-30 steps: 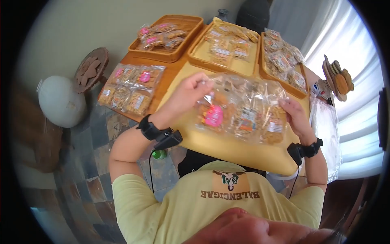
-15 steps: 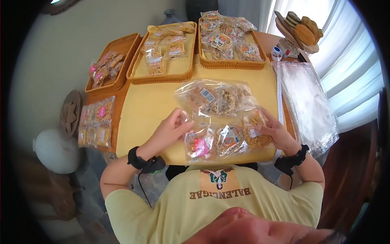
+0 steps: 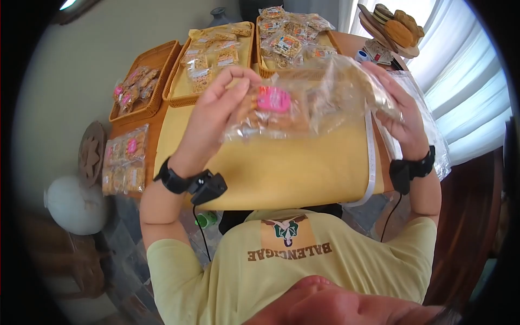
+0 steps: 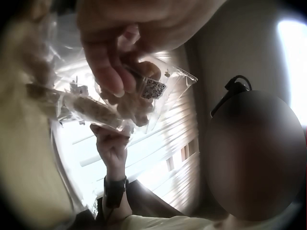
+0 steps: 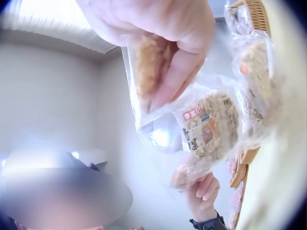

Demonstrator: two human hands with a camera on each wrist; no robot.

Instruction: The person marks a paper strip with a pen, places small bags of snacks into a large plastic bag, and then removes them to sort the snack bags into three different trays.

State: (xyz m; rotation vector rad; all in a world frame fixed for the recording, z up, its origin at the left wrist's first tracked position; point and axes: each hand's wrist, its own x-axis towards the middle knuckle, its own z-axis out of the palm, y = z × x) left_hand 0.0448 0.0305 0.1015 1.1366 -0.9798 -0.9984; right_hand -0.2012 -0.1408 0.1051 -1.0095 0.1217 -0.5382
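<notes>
Both hands hold up a large clear plastic bag (image 3: 330,116) above the yellow mat (image 3: 281,168). Wrapped snack packets sit inside it. One packet (image 3: 272,103) at its left end carries a bright pink label; a nutty, pale-brown packet (image 5: 211,127) with a red label shows in the right wrist view. My left hand (image 3: 214,111) pinches the left end with curled fingers. At the opposite end my right hand (image 3: 403,111) grips the bag's edge, its fingers wrapped around a packet there. The bag is tilted and partly blurred.
Three wicker trays with packets stand along the back: left (image 3: 143,114), middle (image 3: 181,100) and right (image 3: 257,49). A filled bag (image 3: 124,160) lies at the table's left. At the right are a pale measuring strip (image 3: 371,157) and flat clear bags (image 3: 436,149).
The bag lay low over the mat half a second ago; both hands have raised it forward. The right hand has shifted outward round its right end. The head view has turned right since the first frame.
</notes>
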